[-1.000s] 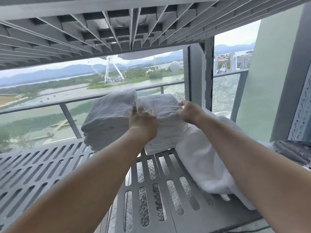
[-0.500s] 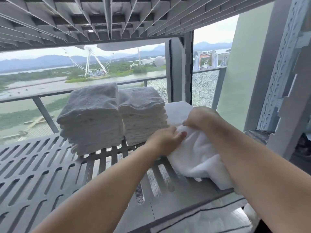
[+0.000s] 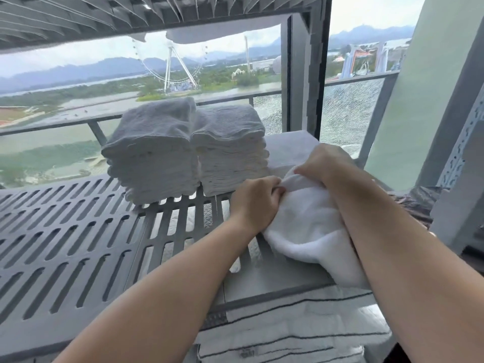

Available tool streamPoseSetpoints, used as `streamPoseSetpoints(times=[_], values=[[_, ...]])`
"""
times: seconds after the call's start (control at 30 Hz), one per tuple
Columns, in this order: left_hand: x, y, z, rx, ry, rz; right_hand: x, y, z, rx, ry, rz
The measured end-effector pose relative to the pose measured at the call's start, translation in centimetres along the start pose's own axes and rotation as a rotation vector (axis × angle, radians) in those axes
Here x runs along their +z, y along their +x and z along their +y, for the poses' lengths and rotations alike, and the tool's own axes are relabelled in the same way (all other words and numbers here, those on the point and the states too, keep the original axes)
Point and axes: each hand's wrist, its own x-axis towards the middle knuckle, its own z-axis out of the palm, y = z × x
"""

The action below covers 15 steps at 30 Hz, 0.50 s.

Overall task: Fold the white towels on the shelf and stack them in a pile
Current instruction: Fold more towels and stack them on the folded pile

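Note:
Two tall piles of folded white towels stand side by side on the grey slotted shelf (image 3: pixel 78 244): the left pile (image 3: pixel 152 153) and the right pile (image 3: pixel 230 150). To their right lies a loose, crumpled white towel (image 3: pixel 306 226), draping over the shelf's front edge. My left hand (image 3: pixel 256 200) pinches its upper left edge. My right hand (image 3: pixel 322 163) grips the same towel's top, just behind and to the right. More white cloth (image 3: pixel 290 145) lies flat behind the hands.
Another slotted shelf (image 3: pixel 131 17) hangs close overhead. Striped white fabric (image 3: pixel 288 331) sits on the level below the shelf's front edge. A grey upright post (image 3: pixel 301 74) and perforated rack upright (image 3: pixel 461 153) stand at the right. A glass railing lies behind the piles.
Both hands left the top of the right pile and moved right and down onto the loose towel, taking hold of it. The view shifted right and closer.

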Motion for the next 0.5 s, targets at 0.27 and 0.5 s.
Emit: streamPoseSetpoints(times=[0.27,0.5], values=[[-5.1,-3.9,-2.4,-0.187,-0.425,0.139,-0.9,-6.3,-4.3,-0.149,0.381,0.170],[-13.3,-11.2,-8.2,-0.484,-0.846,0.161,-0.3,-13.5,-13.9,-0.170,0.796,0.259]])
